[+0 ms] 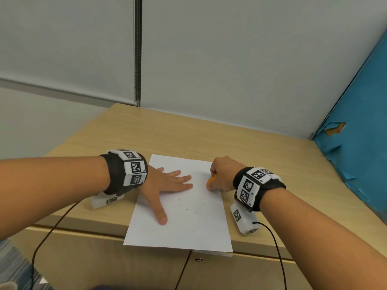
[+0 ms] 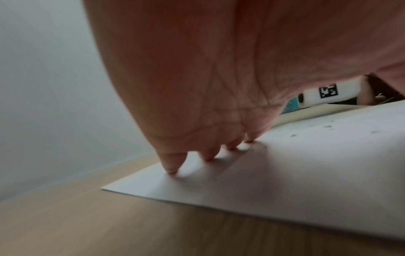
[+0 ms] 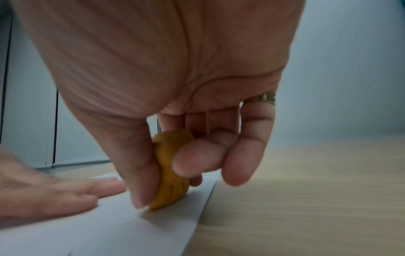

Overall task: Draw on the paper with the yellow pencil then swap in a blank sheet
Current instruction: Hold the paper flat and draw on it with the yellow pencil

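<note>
A white sheet of paper [image 1: 180, 227] lies on the wooden desk [image 1: 261, 155], its near edge hanging slightly over the front. My left hand [image 1: 165, 185] rests flat on the sheet's left half, fingers straight and spread; the fingertips [image 2: 172, 170] touch the paper [image 2: 285, 173]. My right hand [image 1: 219, 176] is at the sheet's upper right and grips the yellow pencil [image 1: 212, 178]. In the right wrist view the thumb and curled fingers of that hand [image 3: 163, 184] pinch a short, chunky yellow pencil [image 3: 168, 155], its lower end on the paper [image 3: 87, 233]. Small dark marks [image 1: 186, 209] dot the sheet.
The edge of another sheet [image 1: 213, 254] peeks out under the front edge. A grey wall closes off the back and a torn blue panel [image 1: 356, 143] the right side. Black cables [image 1: 52, 227] hang over the desk front, above cabinet doors [image 1: 125, 268].
</note>
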